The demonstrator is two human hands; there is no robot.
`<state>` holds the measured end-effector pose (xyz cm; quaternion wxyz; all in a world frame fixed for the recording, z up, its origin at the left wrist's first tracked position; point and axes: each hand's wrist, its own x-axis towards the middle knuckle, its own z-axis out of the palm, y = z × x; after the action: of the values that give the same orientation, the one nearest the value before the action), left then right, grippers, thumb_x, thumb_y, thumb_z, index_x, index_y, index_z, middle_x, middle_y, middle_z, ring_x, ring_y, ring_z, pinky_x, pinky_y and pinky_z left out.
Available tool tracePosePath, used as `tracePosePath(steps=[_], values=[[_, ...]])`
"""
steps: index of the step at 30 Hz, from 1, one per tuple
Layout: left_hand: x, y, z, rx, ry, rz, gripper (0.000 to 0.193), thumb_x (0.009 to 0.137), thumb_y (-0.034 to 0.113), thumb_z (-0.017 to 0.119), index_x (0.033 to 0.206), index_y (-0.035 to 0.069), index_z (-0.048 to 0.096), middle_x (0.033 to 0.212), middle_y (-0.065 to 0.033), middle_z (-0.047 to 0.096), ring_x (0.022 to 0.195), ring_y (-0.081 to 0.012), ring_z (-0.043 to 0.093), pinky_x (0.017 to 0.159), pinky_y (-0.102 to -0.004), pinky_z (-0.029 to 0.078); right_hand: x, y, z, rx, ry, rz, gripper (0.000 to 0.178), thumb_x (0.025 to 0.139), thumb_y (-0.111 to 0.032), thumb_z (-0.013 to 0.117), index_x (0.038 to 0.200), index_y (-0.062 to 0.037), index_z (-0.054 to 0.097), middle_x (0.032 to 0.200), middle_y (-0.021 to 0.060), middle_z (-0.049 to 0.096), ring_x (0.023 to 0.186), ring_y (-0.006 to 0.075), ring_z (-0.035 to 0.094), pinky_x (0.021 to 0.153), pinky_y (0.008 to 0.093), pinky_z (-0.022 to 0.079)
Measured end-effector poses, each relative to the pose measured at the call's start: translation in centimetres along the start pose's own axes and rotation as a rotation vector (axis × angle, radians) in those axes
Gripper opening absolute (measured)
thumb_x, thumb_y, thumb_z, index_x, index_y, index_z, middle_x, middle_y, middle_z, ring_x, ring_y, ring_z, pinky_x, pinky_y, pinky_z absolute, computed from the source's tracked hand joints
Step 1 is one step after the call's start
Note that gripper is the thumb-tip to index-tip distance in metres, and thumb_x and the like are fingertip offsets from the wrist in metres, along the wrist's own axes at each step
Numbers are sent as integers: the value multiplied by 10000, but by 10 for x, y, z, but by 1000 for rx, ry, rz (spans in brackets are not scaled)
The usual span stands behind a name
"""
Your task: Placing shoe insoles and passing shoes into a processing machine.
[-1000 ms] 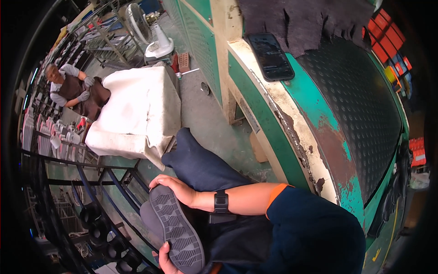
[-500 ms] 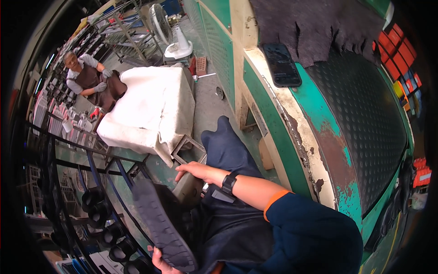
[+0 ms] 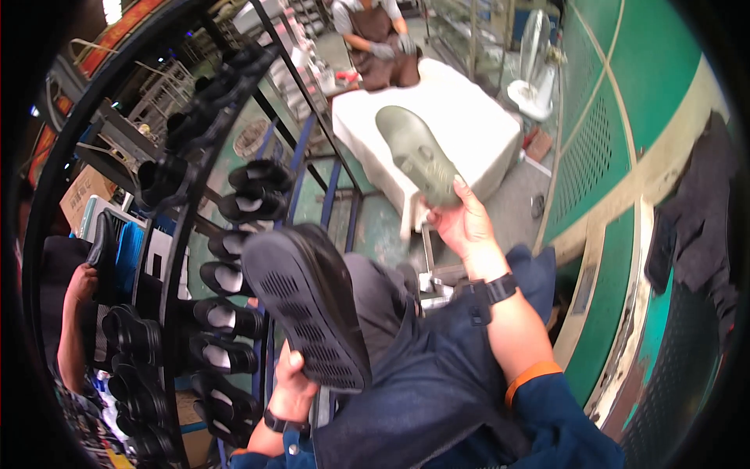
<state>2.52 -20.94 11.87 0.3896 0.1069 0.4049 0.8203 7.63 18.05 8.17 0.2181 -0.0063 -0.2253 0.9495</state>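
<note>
My left hand (image 3: pixel 294 384) is closed round the heel end of a black shoe (image 3: pixel 308 301), held with its grooved sole facing me and its toe upward. My right hand (image 3: pixel 466 225) is raised ahead of me. It grips one end of an olive-green shoe last (image 3: pixel 412 148), thumb on top. Shoe and last are apart, the last pointing toward a white-covered table (image 3: pixel 473 117). Most of the left hand's fingers are hidden behind the shoe.
At my left stands a black-and-blue metal rack (image 3: pixel 199 176) bearing several black shoes (image 3: pixel 254 205). Beyond it, another person's hand (image 3: pixel 82 283) holds a black shoe. A gloved person (image 3: pixel 383 47) is behind the table. Green machine panels (image 3: pixel 652 62) stand at right.
My view has swung left. My right hand has lifted up and forward, and now holds the last out clear of the shoe. The left hand's shoe has come up into fuller view.
</note>
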Motion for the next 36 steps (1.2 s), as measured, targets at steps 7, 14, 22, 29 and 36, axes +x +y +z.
tracePosePath(steps=[7, 14, 22, 29, 36], values=[[-28, 37, 13, 555, 31, 339, 1120, 682, 220, 825, 1552, 85, 132, 1480, -151, 396, 1366, -303, 417, 1142, -445, 328, -38, 69, 55, -257, -59, 650, 702, 986, -588, 402, 1417, -35, 383, 1311, 247, 555, 1145, 359, 611, 879, 491, 547], [7, 47, 84, 1462, -346, 369, 472, 820, 381, 761, 1074, 3, 637, 986, -154, 685, 927, -295, 663, 843, -421, 498, -115, 73, 113, -313, -110, 572, 691, 981, -327, 531, 1533, -59, 213, 1425, 171, 457, 1257, 317, 539, 986, 458, 510], [-62, 62, 63, 679, 197, 21, 252, 890, 232, 693, 981, -3, 695, 853, -24, 698, 781, -83, 587, 755, -264, 477, -115, 76, 104, -709, -356, 669, 556, 928, -264, 589, 1380, 38, 472, 1322, 212, 560, 1146, 282, 620, 881, 383, 545], [-204, 148, 54, 1171, 565, -321, 269, 847, 254, 724, 857, -12, 682, 730, -48, 637, 709, -107, 581, 667, -293, 471, -91, 38, 57, -999, -173, 488, 468, 976, -250, 542, 1347, 32, 501, 1217, 192, 625, 1023, 233, 674, 813, 294, 555], [-320, 140, -57, 2029, 1195, -623, 281, 794, 284, 716, 927, 36, 721, 931, -188, 690, 922, -372, 658, 810, -453, 531, -80, 16, 41, -1097, -100, 439, 424, 970, -223, 569, 1330, -1, 543, 1182, 140, 640, 1004, 187, 658, 823, 276, 520]])
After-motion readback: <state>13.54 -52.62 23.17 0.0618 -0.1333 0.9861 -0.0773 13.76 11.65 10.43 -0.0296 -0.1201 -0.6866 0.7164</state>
